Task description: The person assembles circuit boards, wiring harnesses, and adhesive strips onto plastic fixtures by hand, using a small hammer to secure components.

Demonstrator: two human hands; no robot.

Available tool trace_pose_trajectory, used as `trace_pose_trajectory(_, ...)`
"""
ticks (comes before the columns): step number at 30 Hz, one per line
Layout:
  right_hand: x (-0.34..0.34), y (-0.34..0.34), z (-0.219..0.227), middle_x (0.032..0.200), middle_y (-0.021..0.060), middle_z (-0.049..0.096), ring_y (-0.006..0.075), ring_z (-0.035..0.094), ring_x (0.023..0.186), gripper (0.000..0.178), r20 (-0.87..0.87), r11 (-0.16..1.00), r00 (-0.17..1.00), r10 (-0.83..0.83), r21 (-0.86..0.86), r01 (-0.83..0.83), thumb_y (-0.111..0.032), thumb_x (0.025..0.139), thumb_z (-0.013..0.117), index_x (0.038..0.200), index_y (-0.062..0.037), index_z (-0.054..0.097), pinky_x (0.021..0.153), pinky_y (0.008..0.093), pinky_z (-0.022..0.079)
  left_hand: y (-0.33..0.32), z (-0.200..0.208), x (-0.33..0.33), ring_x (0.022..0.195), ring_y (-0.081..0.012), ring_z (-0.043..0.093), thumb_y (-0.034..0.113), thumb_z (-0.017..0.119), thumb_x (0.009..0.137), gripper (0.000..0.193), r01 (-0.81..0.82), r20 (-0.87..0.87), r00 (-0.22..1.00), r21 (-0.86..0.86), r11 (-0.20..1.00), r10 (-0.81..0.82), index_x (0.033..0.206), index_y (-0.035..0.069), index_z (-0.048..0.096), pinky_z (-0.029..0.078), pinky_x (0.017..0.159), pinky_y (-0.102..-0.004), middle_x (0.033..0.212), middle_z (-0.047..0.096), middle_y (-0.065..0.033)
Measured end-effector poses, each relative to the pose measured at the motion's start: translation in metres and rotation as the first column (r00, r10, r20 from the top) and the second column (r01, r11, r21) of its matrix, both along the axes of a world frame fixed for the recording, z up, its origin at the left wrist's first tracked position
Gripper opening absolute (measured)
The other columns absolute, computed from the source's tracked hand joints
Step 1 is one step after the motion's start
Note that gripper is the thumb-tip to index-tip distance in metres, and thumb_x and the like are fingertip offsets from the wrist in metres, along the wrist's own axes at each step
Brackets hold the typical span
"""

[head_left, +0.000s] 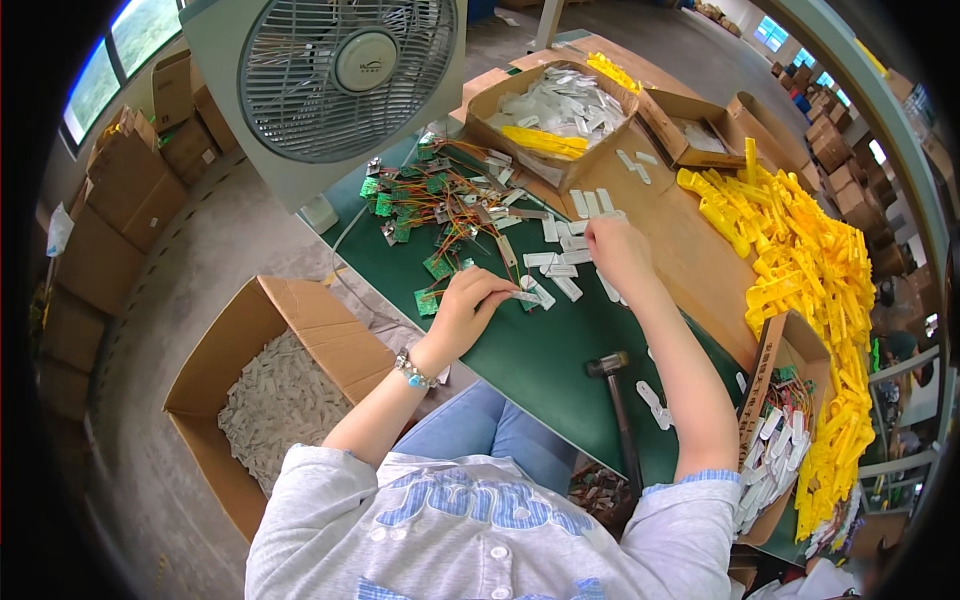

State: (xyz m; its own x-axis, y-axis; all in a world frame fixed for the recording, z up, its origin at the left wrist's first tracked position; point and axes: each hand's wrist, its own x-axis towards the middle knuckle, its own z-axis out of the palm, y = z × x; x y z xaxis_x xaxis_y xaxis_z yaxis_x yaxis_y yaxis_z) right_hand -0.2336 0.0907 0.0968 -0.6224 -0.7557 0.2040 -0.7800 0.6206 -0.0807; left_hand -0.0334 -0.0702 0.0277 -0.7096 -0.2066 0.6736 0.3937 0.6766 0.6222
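The left hand (468, 302) pinches a white strip (525, 296); the right hand (617, 250) is curled, its hold unclear; wired boards (436, 262) await far left, apparently finished units (778, 458) boxed near right.

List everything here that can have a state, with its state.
Left hand: pinching a pale strip
Right hand: curled, its hold unclear
Hammer: lying, unheld
Fan: upright, running or not unclear
Left carton: open, holding pale pieces
Back carton: open, holding white pieces
Yellow parts: loose, heaped
Circuit boards: heaped, wired
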Motion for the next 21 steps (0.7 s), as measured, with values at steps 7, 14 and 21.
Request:
trace_pose_trajectory(7, -0.001, -0.007, 0.030, 0.116, 0.0092, 0.064, 0.0313, 0.064, 0.103, 0.026, 0.143, 0.981, 0.971, 0.190, 0.019, -0.194, -0.019, 0.085, 0.067, 0.109, -0.0093, 0.064, 0.083, 0.0449, 0.053, 0.005, -0.007, -0.001, 0.081, -0.0164, 0.061, -0.002, 0.065, 0.088, 0.023, 0.023, 0.136, 0.989, 0.267, 0.963, -0.061, 0.110, 0.004, 0.068, 0.048, 0.076, -0.0291, 0.087, 0.066, -0.0049)
trace_pose_trajectory(14, -0.054, -0.112, -0.005, 0.121, 0.0209, 0.062, 0.0371, 0.064, 0.106, 0.038, 0.043, 0.972, 0.998, 0.035, -0.232, -0.025, -0.023, 0.086, 0.069, 0.115, -0.0013, 0.059, 0.086, 0.0442, 0.054, 0.005, -0.012, -0.002, 0.082, -0.0146, 0.063, 0.000, 0.064, 0.090, 0.027, 0.052, 0.274, 0.941, 0.459, 0.887, -0.197, 0.117, 0.004, 0.064, 0.050, 0.077, -0.0281, 0.089, 0.066, -0.0063)
trace_pose_trajectory(21, -0.078, -0.127, -0.016, 0.089, 0.0177, 0.071, 0.0374, 0.068, 0.088, 0.019, -0.065, 0.989, 0.994, -0.086, -0.128, 0.078, -0.026, 0.085, 0.067, 0.090, -0.0082, 0.071, 0.077, 0.0465, 0.054, 0.006, -0.008, -0.003, 0.085, -0.0155, 0.064, 0.000, 0.063, 0.091, 0.022, 0.055, 0.307, 0.928, 0.444, 0.894, -0.210, 0.113, 0.002, 0.065, 0.050, 0.078, -0.0285, 0.090, 0.067, -0.0074)
